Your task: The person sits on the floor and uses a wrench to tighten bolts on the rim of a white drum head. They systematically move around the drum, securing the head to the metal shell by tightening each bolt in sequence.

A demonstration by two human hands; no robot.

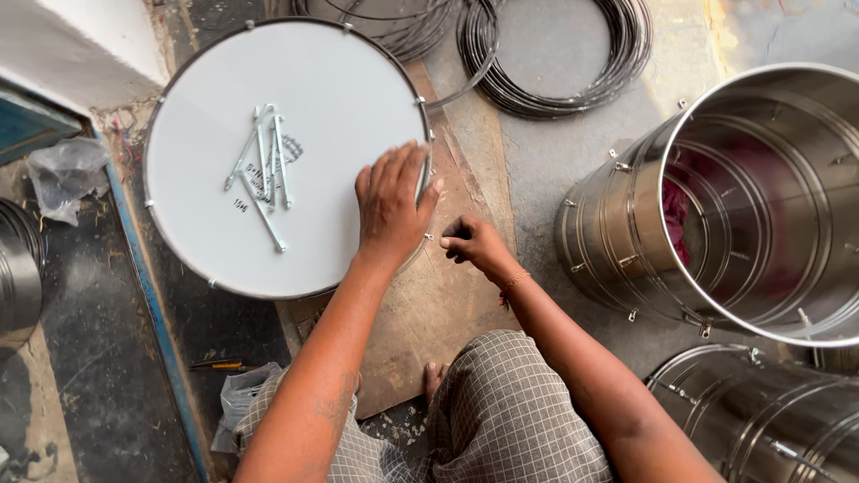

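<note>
Head view: left hand (391, 207) flat, fingers spread on white drumhead (268, 161); right hand (474, 243) closed round small dark tool at rim. Tightening step, apparently; next turn needs steady pressure under left fingertips.

View: head, single; nothing shared with another.
Position: above the seated lap, close over both hands.
Facing: steeply down at the floor.
Centre: left hand (391, 207) flat on the drum (224, 233) rim, right hand (472, 243) just beside it.
Right of hands: steel shell (626, 224), cropped.
</note>
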